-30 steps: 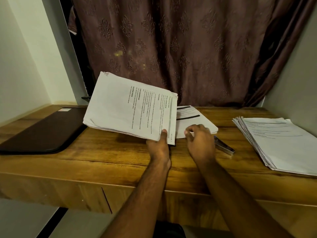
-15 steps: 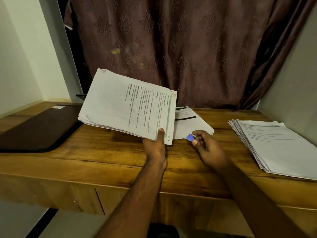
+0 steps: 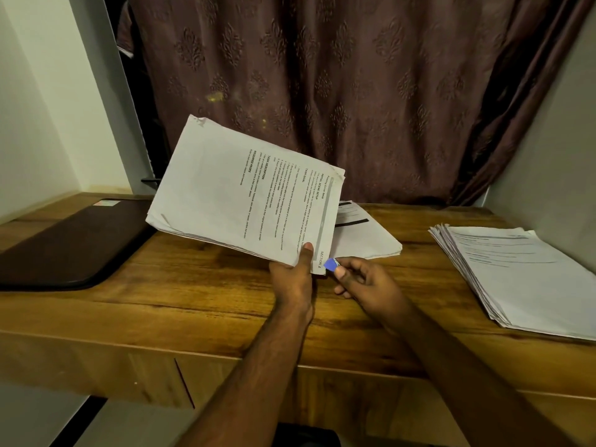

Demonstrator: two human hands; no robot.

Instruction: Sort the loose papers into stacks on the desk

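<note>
**Two hands at one bundle, two stacks down on the desk**

Two bare forearms reach in from the near edge of the wooden desk [image 3: 200,295]. Left hand [image 3: 292,282] grips the near corner of a thick sheaf of papers [image 3: 238,198], thumb pressed on the top sheet; the sheaf is held off the desk, tilted up toward the far left, printed text running sideways. Right hand [image 3: 364,282] sits just beside that same corner — thumb and forefinger pinch a small blue clip [image 3: 330,264], which touches or nearly touches the corner marked "SECTION 1"; cannot tell whether it is on the paper.

Behind the sheaf a low stack [image 3: 367,240] lies flat at mid-desk, partly hidden by it. Well apart, at the right edge, a thicker fanned stack [image 3: 516,272] lies flat.

Far left — a dark flat mat [image 3: 64,246] on the desk. Brown patterned curtain [image 3: 322,75] hangs at the back.
</note>
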